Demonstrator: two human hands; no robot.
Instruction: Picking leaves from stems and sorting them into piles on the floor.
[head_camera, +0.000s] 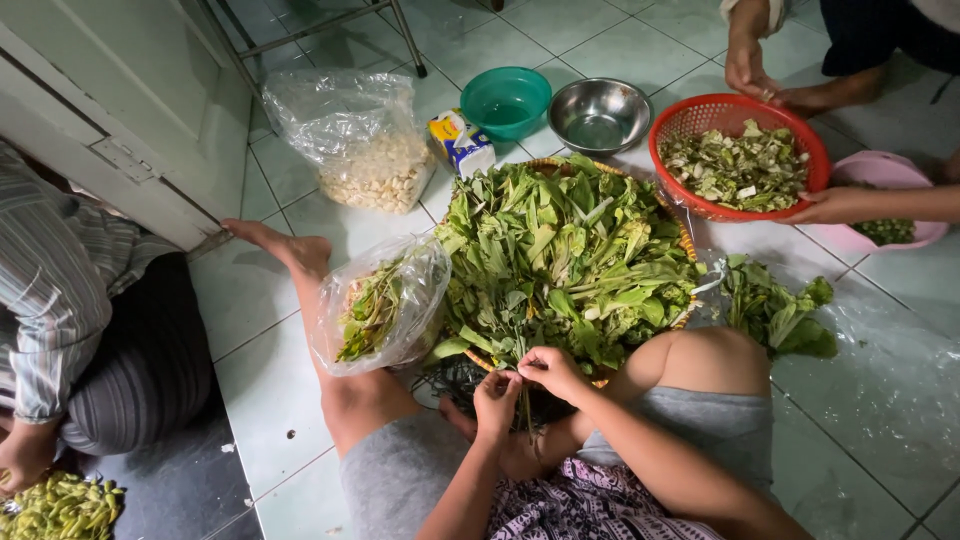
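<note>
Pale green glossy floor tiles catching soft overhead light, a white panelled door at upper left, thin metal furniture legs standing behind it, darker floor at lower left.

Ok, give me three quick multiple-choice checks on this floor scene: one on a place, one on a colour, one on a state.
1. Where does the heap of leafy greens lie?
A. in a woven tray on the floor
B. in the steel bowl
C. in the pink basin

2. What colour is the basket of chopped greens?
A. blue
B. red
C. yellow

3. What are the left hand and right hand doing?
A. resting flat on the tiles
B. lifting the teal bowl
C. pinching a green stem together

Answers:
1 A: the woven tray rim shows around the heap, in front of the person's knees.
2 B: its plastic mesh rim is red, held by another person's hand.
3 C: both hands' fingertips meet on the stem over the lap.
</note>
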